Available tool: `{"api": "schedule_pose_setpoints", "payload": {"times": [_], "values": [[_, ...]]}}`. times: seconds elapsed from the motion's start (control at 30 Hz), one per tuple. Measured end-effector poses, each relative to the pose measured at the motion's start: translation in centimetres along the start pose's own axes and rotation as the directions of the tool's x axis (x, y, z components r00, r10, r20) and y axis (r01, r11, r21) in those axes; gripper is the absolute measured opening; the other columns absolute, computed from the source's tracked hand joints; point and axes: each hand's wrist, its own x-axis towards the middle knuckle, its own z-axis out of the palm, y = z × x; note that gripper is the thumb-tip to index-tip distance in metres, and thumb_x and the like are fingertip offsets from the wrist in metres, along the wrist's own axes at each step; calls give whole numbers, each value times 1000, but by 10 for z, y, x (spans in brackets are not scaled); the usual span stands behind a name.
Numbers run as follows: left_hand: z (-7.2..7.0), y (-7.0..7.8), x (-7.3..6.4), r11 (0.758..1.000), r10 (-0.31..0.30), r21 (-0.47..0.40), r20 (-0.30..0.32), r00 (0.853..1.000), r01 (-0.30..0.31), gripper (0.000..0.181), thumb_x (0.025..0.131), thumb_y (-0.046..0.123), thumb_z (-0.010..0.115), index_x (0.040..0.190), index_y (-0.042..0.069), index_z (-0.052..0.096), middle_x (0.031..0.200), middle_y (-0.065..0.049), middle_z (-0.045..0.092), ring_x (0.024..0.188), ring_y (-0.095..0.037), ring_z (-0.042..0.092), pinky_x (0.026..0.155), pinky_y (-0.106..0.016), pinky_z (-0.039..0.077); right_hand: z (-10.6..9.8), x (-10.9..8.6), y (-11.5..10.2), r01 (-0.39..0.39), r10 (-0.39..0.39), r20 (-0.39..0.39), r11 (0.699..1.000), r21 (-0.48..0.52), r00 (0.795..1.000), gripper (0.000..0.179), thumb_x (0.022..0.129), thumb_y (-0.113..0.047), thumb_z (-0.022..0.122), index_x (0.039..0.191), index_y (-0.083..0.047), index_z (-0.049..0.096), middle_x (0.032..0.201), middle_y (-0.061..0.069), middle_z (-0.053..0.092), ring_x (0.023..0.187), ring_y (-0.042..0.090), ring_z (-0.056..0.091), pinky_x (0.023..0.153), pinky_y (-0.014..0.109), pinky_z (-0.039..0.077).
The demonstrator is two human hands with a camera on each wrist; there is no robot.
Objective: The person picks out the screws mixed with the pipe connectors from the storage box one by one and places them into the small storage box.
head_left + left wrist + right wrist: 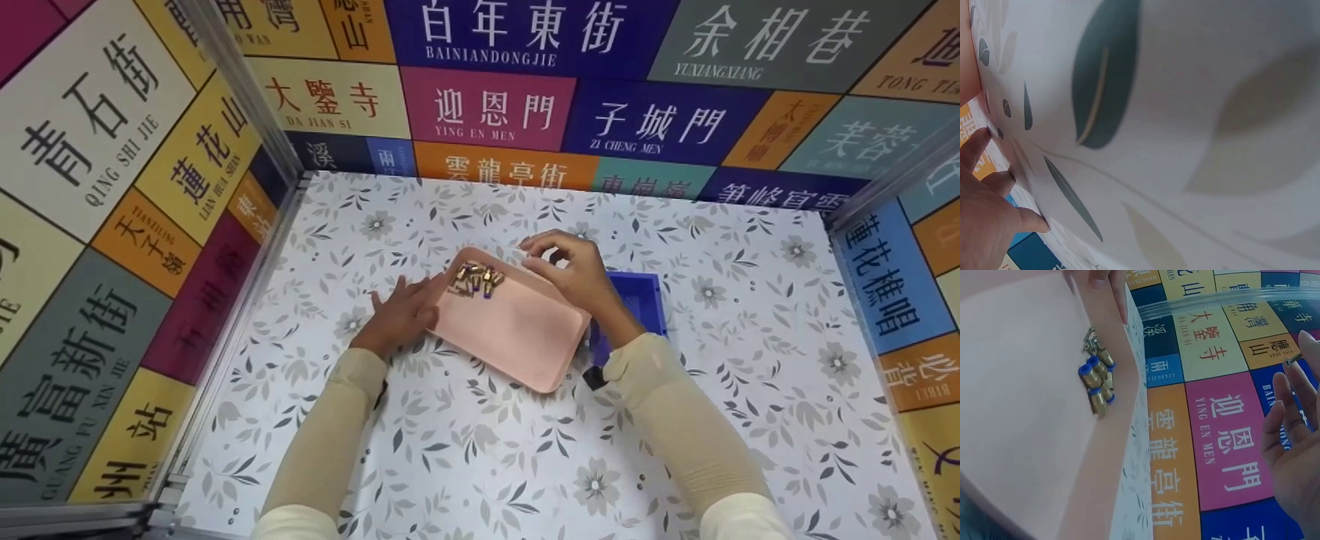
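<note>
- While your left hand (397,315) lies at the left rim of the pink tray (517,330), its fingers are spread and extended, the foremost overlapping that rim; it grasps nothing.
- Your right hand (570,262), raised by the tray's far right side, pinches a small metal screw (1296,359) between thumb and forefinger; the other fingers are loosely bent.
- Brass fittings (1096,385) with blue collars lie inside the tray, grouped toward its far left corner; a few silvery screws (1092,343) lie against them.
- The tray itself, the landmark of your layout, rests aslant between your two hands, its near portion bare.
- Just right of the tray stands a blue box (637,300), partly hidden by your right forearm.
- Beneath the tray, the tabletop (465,465) bears grey leaves and flowers on white; beyond it rise coloured lettered panels (491,109).
</note>
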Motion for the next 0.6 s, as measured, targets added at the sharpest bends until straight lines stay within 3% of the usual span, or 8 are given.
{"api": "schedule_pose_setpoints", "payload": {"times": [0.27,0.6], "values": [[2,-2,1,1000,16,11,-11,1000,-16,60,105,57,33,160,53,11,170,5,26,159,-40,0,114,-80,-8,-26,-10,7,-9,10,-57,1000,28,998,5,90,0,75,88,2,71,105,18,74,95,7,67,73,23,53],[1,0,1,1000,-11,8,-3,1000,11,61,104,52,34,160,54,10,170,5,26,160,-39,0,114,-79,-10,-60,-26,22,-26,30,-149,999,26,988,8,91,0,73,91,8,70,106,22,72,101,17,69,75,23,53]]}}
